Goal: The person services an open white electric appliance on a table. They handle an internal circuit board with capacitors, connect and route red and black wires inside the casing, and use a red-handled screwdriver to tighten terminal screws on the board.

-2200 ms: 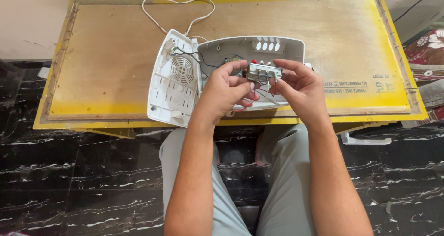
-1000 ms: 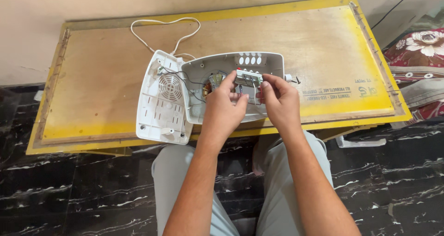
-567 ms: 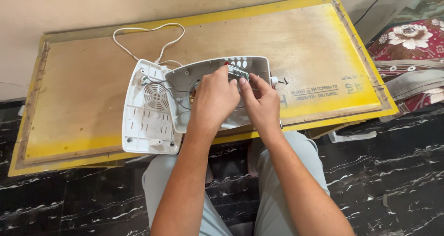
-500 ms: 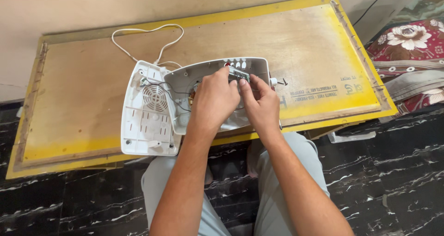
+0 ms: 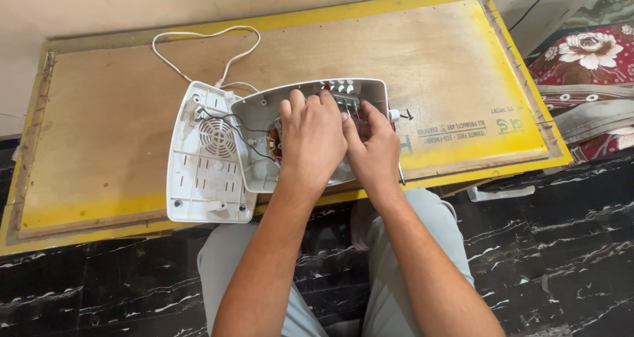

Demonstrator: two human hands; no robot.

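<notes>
- At the left of the yellow-edged wooden board (image 5: 99, 139): white vented back cover (image 5: 208, 155) lies flat, fan grille up, near the front edge.
- White cord (image 5: 198, 43) loops behind it, running to the cover's top.
- Thin dark wires (image 5: 241, 129) run from the cover into the grey housing (image 5: 261, 135), which lies open side up just beside the cover, touching it.
- Left hand (image 5: 312, 139) rests palm down inside the housing, fingers curled over the small switch block (image 5: 345, 102) near the top rim; grip itself hidden, cannot tell.
- Right hand (image 5: 373, 152) touches the left, fingertips pinching at the same block; hold looks closed, exact contact hidden.
- Far right: floral cloth (image 5: 588, 59) on the floor.
</notes>
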